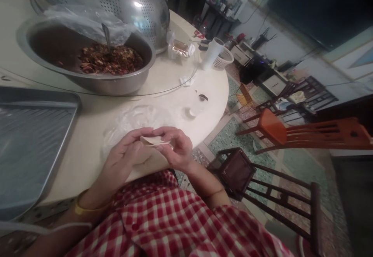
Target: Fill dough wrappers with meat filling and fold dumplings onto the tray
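Note:
Both hands meet at the table's near edge around a folded dumpling wrapper (151, 141), pale and thin. My left hand (125, 154) grips its left end between thumb and fingers. The right end is pinched by my right hand (177, 148), with the thumb beneath. Whether filling lies inside the fold cannot be made out. Just beyond the hands, a clear plastic bag (131, 115) lies on the table. Farther back stands a large steel bowl (116, 84) of dark chopped filling (116, 59), a spoon (106, 35) upright in it.
A metal tray (26, 144) lies at the left. Behind the bowl rests a perforated steel colander (140, 12). A small dish (196, 111), a wrapped package (180, 48), a paper roll (214, 51) and a white basket (223, 58) stand rightward. Wooden chairs (272, 127) are beyond the table (215, 82).

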Demonstrator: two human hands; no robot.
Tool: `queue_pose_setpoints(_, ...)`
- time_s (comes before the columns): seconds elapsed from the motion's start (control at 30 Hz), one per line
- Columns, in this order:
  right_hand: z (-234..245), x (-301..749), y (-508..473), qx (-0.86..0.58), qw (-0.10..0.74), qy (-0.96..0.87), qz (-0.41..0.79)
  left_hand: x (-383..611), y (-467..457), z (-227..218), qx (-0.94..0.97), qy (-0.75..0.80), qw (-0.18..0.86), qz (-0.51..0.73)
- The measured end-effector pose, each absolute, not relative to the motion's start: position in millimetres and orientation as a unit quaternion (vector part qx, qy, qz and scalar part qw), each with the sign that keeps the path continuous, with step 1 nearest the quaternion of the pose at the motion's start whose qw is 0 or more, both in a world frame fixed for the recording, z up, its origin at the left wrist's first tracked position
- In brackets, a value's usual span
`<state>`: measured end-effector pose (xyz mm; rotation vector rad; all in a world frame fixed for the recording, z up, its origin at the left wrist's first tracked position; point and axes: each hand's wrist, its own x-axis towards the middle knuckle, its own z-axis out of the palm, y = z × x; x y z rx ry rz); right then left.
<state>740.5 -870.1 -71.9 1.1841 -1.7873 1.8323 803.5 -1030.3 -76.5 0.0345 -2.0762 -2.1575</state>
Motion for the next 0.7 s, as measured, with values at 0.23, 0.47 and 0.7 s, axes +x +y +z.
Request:
queue_pose_setpoints(0.23, -67, 753, -870, 0.425, 0.168, -0.652, 0.605, 808, -1043, -61, -0.116, -0.774, 0.199, -0.590)
queue_pose_setpoints(0.47, -70, 753, -877, 0.417, 0.198, -0.668, 0.584, 809, -1036, -67, -0.072, -0.736, 0.209, -0.639)
queue_pose_setpoints(0.7, -75, 753, -881, 0.386, 0.199, -0.662, 0.611, 806, -1034, -68, -0.030, -0.736, 0.194, -0.648)
